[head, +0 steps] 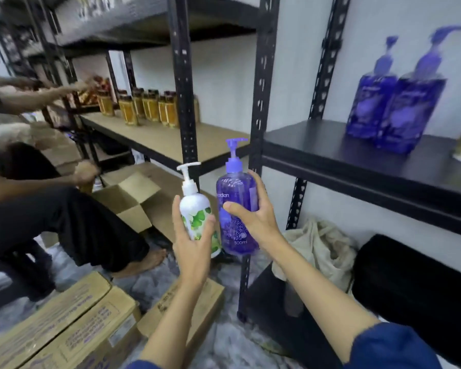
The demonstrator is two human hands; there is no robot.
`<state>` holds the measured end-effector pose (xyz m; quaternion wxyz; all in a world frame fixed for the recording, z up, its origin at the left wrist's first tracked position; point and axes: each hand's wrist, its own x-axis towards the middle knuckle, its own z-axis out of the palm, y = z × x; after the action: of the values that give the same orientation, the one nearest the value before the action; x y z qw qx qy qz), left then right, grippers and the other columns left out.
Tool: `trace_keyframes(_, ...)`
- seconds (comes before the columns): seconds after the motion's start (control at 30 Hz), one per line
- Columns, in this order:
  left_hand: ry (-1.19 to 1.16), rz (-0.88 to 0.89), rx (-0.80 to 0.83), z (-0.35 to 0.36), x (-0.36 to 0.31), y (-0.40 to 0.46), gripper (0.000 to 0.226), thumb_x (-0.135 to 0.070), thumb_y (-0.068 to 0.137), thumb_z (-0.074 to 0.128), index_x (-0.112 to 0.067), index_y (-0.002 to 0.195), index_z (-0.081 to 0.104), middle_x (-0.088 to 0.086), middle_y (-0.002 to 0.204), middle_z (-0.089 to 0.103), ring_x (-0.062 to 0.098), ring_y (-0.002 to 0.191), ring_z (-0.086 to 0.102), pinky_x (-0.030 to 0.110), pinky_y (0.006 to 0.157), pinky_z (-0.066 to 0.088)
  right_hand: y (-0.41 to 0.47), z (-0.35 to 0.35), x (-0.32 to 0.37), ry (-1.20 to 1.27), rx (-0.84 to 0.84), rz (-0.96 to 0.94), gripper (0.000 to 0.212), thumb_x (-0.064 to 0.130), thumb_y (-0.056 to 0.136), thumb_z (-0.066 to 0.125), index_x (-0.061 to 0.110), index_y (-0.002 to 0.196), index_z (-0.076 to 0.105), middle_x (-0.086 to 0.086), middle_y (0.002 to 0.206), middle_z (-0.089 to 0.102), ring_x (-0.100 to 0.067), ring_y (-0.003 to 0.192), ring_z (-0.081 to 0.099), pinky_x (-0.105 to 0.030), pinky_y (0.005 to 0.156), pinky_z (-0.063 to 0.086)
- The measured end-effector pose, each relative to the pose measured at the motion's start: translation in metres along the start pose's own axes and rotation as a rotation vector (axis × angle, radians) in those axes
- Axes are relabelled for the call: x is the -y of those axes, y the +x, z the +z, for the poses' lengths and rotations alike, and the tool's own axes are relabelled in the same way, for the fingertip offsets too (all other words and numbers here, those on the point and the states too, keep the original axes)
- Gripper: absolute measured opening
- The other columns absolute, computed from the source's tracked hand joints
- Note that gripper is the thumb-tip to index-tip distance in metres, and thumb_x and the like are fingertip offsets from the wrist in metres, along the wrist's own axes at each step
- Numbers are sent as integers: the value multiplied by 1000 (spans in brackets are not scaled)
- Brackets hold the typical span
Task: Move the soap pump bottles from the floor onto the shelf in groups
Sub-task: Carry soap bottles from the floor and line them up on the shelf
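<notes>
My left hand [190, 243] grips a white pump bottle [196, 209] with green leaves printed on it. My right hand [256, 217] grips a clear purple pump bottle [233, 198]. Both bottles are upright, side by side in the air, in front of a black shelf post. To the right, a black shelf [357, 158] at chest height carries two more purple pump bottles [394, 107] standing close together near the wall. A pale object shows only partly at the shelf's right edge.
Cardboard boxes [72, 331] lie on the floor at the lower left. A seated person [51, 209] reaches toward a wooden shelf with amber jars [147, 106]. An open carton [133, 198] sits behind the bottles. A cloth bag [322, 249] and a black bag [410, 278] fill the lower shelf.
</notes>
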<state>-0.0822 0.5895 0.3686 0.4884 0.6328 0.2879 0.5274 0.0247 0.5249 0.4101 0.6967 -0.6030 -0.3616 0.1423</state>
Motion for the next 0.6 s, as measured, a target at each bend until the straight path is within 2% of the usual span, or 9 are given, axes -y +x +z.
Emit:
trace_keyframes(0.1,-42,79,-2,9,-43,6,67,-26,88,64,-44,140,26,-34,95,48,-30,75,49,-4,63,36,1,-13,49,3,-28,-94,80,46,55,78,53,125,40,12,124,56,-13,112,59,-44,96,50)
trace_keyframes(0.2,-106,144,49,26,-82,9,68,-27,89,63,-42,142,24,-29,96,50,-27,73,52,-4,58,38,3,-32,90,-1,-70,-160,76,40,59,79,47,125,42,14,117,59,-10,106,61,-44,93,52)
trace_keyframes(0.27,-154,183,89,42,-104,9,70,-26,90,61,-38,146,21,-27,98,49,-24,75,54,-2,58,40,5,-47,113,-9,-109,-186,82,45,57,78,46,129,40,10,119,58,-15,107,61,-46,93,52)
trace_keyframes(0.37,-215,228,147,69,-133,6,67,-25,91,59,-45,141,18,-30,101,44,-14,81,56,6,60,46,9,-74,140,-35,-188,-215,82,50,54,76,51,126,38,11,122,56,-17,111,58,-47,94,51)
trace_keyframes(0.47,-269,232,174,101,-150,8,64,-27,91,60,-51,134,19,-30,101,46,-11,83,57,13,67,50,15,-105,156,-79,-265,-250,79,43,62,79,47,130,38,16,121,54,-16,113,56,-48,95,50)
trace_keyframes(0.53,-291,234,196,123,-158,11,65,-30,90,61,-51,137,21,-30,100,48,-8,85,57,24,74,52,21,-126,160,-115,-320,-257,83,35,70,80,41,139,34,15,125,50,-16,118,52,-47,98,48)
trace_keyframes(0.6,-304,242,203,143,-163,16,67,-30,89,62,-45,141,23,-32,99,47,-9,85,55,23,74,49,29,-144,162,-156,-376,-254,85,33,73,79,39,143,30,13,133,43,-16,123,46,-46,102,44)
